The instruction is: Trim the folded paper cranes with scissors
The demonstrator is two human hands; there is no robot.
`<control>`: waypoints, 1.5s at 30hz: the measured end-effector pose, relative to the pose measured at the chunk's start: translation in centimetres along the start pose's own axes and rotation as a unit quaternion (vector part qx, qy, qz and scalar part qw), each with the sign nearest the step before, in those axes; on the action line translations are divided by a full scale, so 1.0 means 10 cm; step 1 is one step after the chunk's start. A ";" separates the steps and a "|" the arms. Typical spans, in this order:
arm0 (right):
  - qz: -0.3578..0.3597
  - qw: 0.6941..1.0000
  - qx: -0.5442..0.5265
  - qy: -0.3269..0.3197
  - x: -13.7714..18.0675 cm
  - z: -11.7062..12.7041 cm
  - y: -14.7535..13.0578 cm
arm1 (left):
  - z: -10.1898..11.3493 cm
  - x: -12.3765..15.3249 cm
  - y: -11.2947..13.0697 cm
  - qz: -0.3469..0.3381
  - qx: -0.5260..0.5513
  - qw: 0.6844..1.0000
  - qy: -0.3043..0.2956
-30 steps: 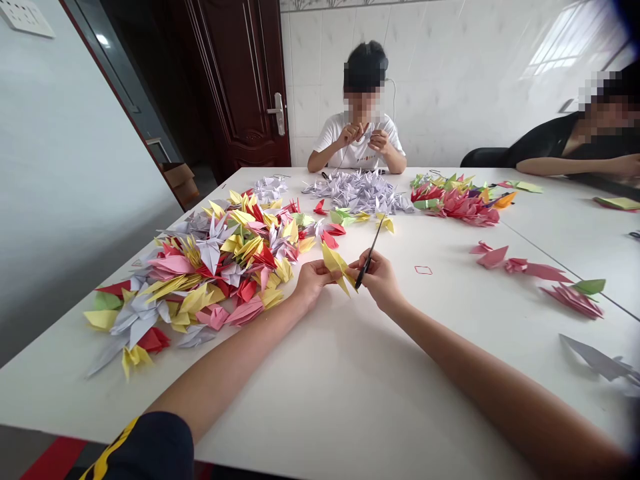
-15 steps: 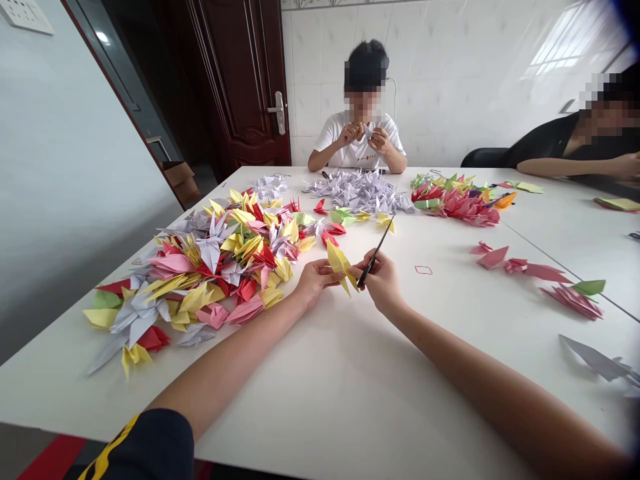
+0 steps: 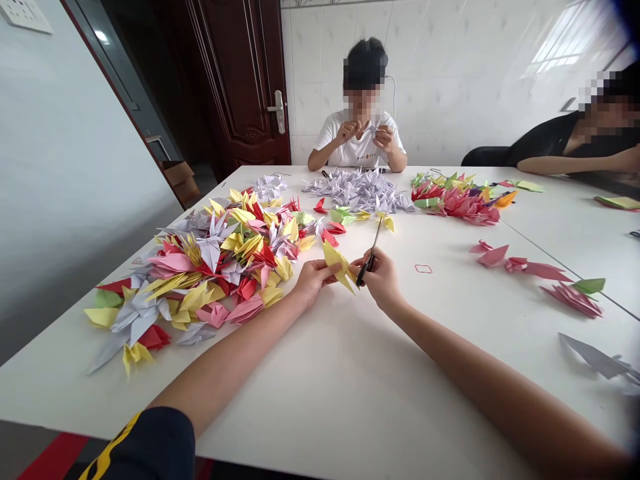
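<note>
And here's the left grip (image 3: 314,281), fingers pressed together, pinching a yellow paper crane (image 3: 336,265) just over the surface (image 3: 350,407), out toward the middle, right beside the big heap of cranes (image 3: 210,267). The right grip (image 3: 381,280) is closed around black-handled scissors (image 3: 369,265), tips pointing up toward the far edge, with the hand tight in against the crane. A firm pinch is just the thing here: the paper held steady, the blades kept clear of the fingers. Both forearms reach in from the near edge, wrists low, hands nearly touching. Across the far edge, a co-worker (image 3: 357,137) has both hands raised.
</note>
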State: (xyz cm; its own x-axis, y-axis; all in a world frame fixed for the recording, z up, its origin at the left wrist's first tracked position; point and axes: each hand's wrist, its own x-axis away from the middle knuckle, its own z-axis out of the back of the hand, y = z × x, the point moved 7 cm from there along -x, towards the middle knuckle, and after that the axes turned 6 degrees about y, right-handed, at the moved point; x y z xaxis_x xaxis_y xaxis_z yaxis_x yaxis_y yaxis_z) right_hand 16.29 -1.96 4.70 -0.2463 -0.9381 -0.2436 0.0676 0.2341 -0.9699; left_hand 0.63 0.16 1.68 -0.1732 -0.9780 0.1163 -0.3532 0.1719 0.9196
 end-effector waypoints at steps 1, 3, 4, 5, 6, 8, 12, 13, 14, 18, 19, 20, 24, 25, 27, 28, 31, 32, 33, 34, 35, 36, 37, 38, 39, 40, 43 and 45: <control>0.035 0.998 0.016 0.040 0.01 0.06 -0.07 | 0.03 -0.01 0.00 0.004 0.011 1.000 0.023; 0.102 0.989 0.024 0.106 0.08 0.14 -0.21 | 0.09 -0.02 -0.01 0.016 0.039 0.997 0.067; 0.120 0.987 0.014 0.107 0.11 0.14 -0.25 | 0.11 -0.03 -0.01 0.023 0.053 0.995 0.079; 0.121 0.990 0.002 0.078 0.13 0.10 -0.27 | 0.12 -0.04 -0.02 0.028 0.065 0.994 0.084; 0.113 0.993 -0.005 0.038 0.15 0.04 -0.27 | 0.12 -0.05 -0.02 0.030 0.077 0.993 0.083; 0.089 0.996 0.009 -0.023 0.18 -0.07 -0.24 | 0.12 -0.06 -0.02 0.031 0.093 0.992 0.076; 0.070 0.996 0.049 -0.012 0.18 -0.07 -0.18 | 0.12 -0.06 -0.03 0.044 0.095 0.993 0.054; 0.071 0.996 0.052 -0.005 0.17 -0.06 -0.18 | 0.11 -0.06 -0.04 0.048 0.092 0.994 0.045; 0.075 0.996 0.057 0.000 0.17 -0.05 -0.19 | 0.10 -0.06 -0.04 0.051 0.091 0.994 0.036; 0.089 0.991 0.101 0.002 0.17 -0.05 -0.24 | 0.07 -0.05 -0.04 0.062 0.095 0.993 0.011; 0.094 0.989 0.112 0.001 0.17 -0.05 -0.25 | 0.06 -0.05 -0.04 0.065 0.097 0.993 0.008; 0.101 0.987 0.121 0.000 0.17 -0.06 -0.25 | 0.06 -0.05 -0.04 0.067 0.098 0.993 0.006; 0.144 0.978 0.152 -0.001 0.17 -0.07 -0.23 | 0.04 -0.03 -0.03 0.061 0.091 0.994 -0.003; 0.159 0.974 0.159 0.002 0.17 -0.06 -0.23 | 0.03 -0.03 -0.02 0.056 0.089 0.994 -0.009; 0.197 0.966 0.168 0.003 0.17 -0.06 -0.23 | 0.01 -0.02 -0.01 0.049 0.089 0.995 -0.017; 0.219 0.961 0.170 -0.004 0.17 -0.07 -0.24 | 0.01 -0.02 -0.01 0.047 0.091 0.995 -0.016; 0.286 0.943 0.167 -0.038 0.19 -0.10 -0.26 | 0.01 0.00 -0.01 0.048 0.083 0.995 -0.008; 0.303 0.937 0.167 -0.047 0.20 -0.11 -0.27 | 0.00 0.01 -0.01 0.048 0.076 0.996 -0.006; 0.316 0.932 0.169 -0.054 0.21 -0.12 -0.27 | 0.00 0.01 -0.01 0.047 0.070 0.996 -0.006; 0.326 0.928 0.172 -0.058 0.21 -0.12 -0.27 | -0.01 0.02 -0.01 0.045 0.065 0.997 -0.007; 0.336 0.924 0.175 -0.059 0.21 -0.12 -0.27 | -0.01 0.02 0.00 0.042 0.062 0.997 -0.008; 0.345 0.920 0.179 -0.059 0.22 -0.13 -0.27 | -0.02 0.02 0.00 0.039 0.062 0.997 -0.008; 0.354 0.915 0.184 -0.060 0.22 -0.13 -0.27 | -0.02 0.03 0.01 0.035 0.062 0.997 -0.009; 0.365 0.909 0.190 -0.062 0.23 -0.14 -0.28 | -0.02 0.03 0.01 0.033 0.062 0.997 -0.010; 0.375 0.903 0.198 -0.065 0.23 -0.14 -0.28 | -0.03 0.03 0.01 0.032 0.061 0.998 -0.012; 0.385 0.897 0.206 -0.067 0.24 -0.15 -0.28 | -0.03 0.03 0.01 0.030 0.060 0.998 -0.014; 0.416 0.878 0.225 -0.071 0.26 -0.16 -0.28 | -0.04 0.04 0.01 0.027 0.052 0.998 -0.017; 0.434 0.868 0.226 -0.082 0.28 -0.18 -0.29 | -0.03 0.04 0.01 0.023 0.049 0.998 -0.013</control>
State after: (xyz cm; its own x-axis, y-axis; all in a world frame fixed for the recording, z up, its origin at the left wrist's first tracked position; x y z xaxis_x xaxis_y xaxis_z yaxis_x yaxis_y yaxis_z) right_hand 13.69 -4.83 6.80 0.2254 -0.4911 -0.8415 0.5406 0.7816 -0.3113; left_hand 0.83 -0.27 1.91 -0.2145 -0.9656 0.1470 -0.4316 0.2287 0.8726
